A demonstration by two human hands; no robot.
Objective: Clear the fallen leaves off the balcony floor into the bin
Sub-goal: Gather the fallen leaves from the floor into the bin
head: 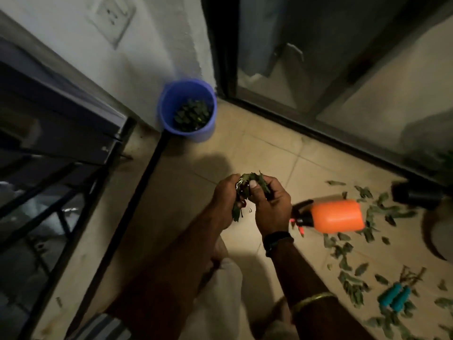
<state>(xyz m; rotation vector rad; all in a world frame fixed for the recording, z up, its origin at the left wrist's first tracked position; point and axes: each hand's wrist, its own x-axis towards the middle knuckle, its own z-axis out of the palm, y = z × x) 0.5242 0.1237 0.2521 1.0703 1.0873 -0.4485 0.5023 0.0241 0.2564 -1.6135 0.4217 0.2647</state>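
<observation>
Green leaf bunch (247, 190) in the clenched grip of left hand (224, 201) and right hand (270, 207), blue bin (169, 104) well apart.

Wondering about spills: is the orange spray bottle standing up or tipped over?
Tipped over. The orange spray bottle lies on its side on the floor tiles, nozzle end pointing toward the right hand.

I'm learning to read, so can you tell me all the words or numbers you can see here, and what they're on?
There are no words or numbers that can be read here.
orange spray bottle: no label shows on it.
blue bucket: plain, no writing.
wall switch plate: too blurred to tell if it has any marks.
wristband on the right hand: dark, nothing readable.
teal handles: no writing visible.
</observation>
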